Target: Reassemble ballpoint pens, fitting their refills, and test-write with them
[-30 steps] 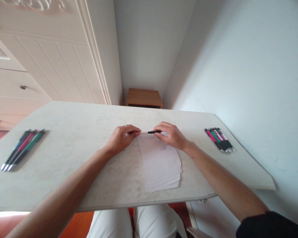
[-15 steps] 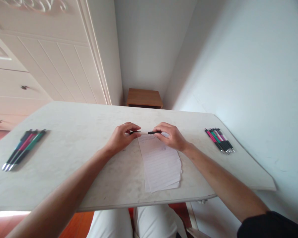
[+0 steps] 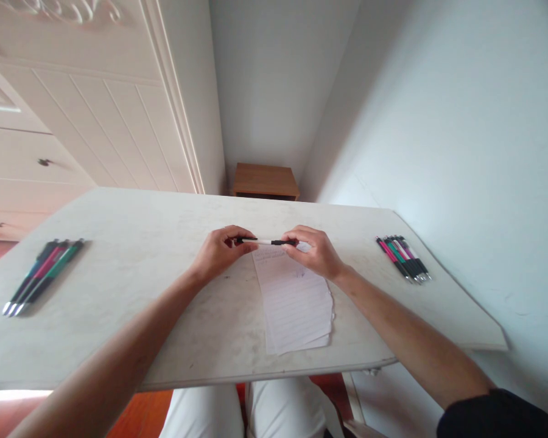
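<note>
1. A white-and-black pen [image 3: 263, 242] is held level between the left hand [image 3: 221, 250] and right hand [image 3: 314, 249], at the far edge of lined sheets [image 3: 299, 316]; more white barrel shows beside the left hand than half a second earlier.
2. The left fingers clamp the clip end, closer around it than before; the right fingers pinch the black opposite end, unchanged.
3. The sheets, with handwriting near the top, overlap on a pale, smudged surface [image 3: 187, 340].
4. Three pens [image 3: 43, 277], blue, pink and green, lie together at far left; a multicolored row of pens [image 3: 402, 258] lies at right, beside a pale wall [image 3: 461, 152].
5. Beyond the surface stand a white cabinet [image 3: 95, 103] with knobbed drawers and a brown wooden box [image 3: 265, 176], its opening too dark to read.
</note>
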### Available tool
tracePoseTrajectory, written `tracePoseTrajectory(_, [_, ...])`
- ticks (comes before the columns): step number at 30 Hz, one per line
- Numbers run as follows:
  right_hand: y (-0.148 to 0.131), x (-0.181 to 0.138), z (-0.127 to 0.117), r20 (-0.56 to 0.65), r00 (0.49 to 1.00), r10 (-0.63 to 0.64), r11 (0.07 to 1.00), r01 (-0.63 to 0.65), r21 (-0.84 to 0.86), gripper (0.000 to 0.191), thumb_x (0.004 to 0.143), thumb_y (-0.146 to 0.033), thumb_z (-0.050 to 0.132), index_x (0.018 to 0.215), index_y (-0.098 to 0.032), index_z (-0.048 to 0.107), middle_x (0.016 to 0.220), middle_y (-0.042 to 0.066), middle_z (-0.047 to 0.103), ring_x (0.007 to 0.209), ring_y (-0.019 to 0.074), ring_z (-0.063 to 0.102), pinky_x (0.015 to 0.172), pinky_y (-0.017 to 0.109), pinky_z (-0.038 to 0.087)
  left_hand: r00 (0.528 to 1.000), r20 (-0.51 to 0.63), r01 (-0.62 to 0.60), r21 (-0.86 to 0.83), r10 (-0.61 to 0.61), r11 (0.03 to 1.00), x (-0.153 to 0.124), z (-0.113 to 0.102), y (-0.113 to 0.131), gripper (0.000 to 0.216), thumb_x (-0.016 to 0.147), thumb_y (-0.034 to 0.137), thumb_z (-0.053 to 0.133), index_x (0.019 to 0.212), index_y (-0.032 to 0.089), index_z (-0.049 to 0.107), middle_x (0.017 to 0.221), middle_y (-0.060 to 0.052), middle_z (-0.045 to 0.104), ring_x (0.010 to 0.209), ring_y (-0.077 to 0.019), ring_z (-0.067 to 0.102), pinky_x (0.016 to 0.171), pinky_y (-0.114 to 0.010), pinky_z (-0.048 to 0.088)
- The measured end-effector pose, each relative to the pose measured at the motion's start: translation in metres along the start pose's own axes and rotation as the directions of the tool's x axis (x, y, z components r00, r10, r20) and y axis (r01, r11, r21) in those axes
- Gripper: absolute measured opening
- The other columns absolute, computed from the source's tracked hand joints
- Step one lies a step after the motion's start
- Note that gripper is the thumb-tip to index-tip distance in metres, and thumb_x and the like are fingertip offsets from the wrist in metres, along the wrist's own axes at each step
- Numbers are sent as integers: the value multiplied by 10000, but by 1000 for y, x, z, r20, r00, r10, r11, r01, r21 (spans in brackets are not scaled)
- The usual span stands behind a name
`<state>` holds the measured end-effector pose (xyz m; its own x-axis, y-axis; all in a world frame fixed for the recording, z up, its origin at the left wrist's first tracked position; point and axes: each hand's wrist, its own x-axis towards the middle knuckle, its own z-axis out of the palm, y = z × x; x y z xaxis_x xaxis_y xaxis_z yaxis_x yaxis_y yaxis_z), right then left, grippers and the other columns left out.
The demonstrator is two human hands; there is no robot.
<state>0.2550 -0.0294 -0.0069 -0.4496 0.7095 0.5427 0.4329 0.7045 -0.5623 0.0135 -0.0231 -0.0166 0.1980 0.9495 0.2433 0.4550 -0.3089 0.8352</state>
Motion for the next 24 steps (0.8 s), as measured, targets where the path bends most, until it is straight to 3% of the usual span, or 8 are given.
tracePoseTrajectory(4, [-2,1,2,-36,998,59,998,-58,32,76,858,-235,632,859,-182,687,780,27,657,691,137,587,682,266,482,999,-31,2,-137,-7,991,0,0,1,323,666,443,780,839,173,742,794,-39,701,651,-146,548,613,-274,424])
tracePoseTrajectory(7, [-4,2,2,-69,994,90,995,-87,48,87,855,-256,642,857,-185,693,777,24,656,686,136,583,678,263,482,997,38,70,-312,-61,947,-2,0,6,379,640,454,810,873,165,732,824,-48,706,698,-161,590,643,-277,447])
tracePoseTrajectory(12, [-5,3,0,-112,990,80,996,-75,46,104,855,-269,639,866,-181,693,784,30,660,676,134,571,677,273,487,987,115,154,-557,-109,816,-2,2,9,411,766,524,709,912,141,730,770,-54,682,704,-141,600,672,-266,459])
tracePoseTrajectory(15, [-4,3,-1,-135,989,64,997,-59,43,117,855,-282,636,869,-180,691,789,34,666,670,135,569,674,280,493,978,132,209,-683,-163,700,0,2,8,411,744,498,743,926,131,713,805,-61,680,738,-148,625,680,-264,469])
tracePoseTrajectory(19, [-5,3,-1,-156,987,40,999,-34,36,113,858,-277,632,867,-178,686,790,39,664,685,142,577,672,285,497,955,221,295,-715,-196,634,1,0,9,427,730,467,768,974,126,683,834,-77,691,748,-153,633,674,-263,476])
tracePoseTrajectory(24, [-7,3,-2,-156,987,37,999,-36,10,119,865,-288,627,880,-187,689,793,42,668,699,153,588,678,295,503,952,238,304,-687,-192,659,-1,-1,13,499,773,575,677,967,116,689,707,-52,639,568,-112,536,541,-246,419])
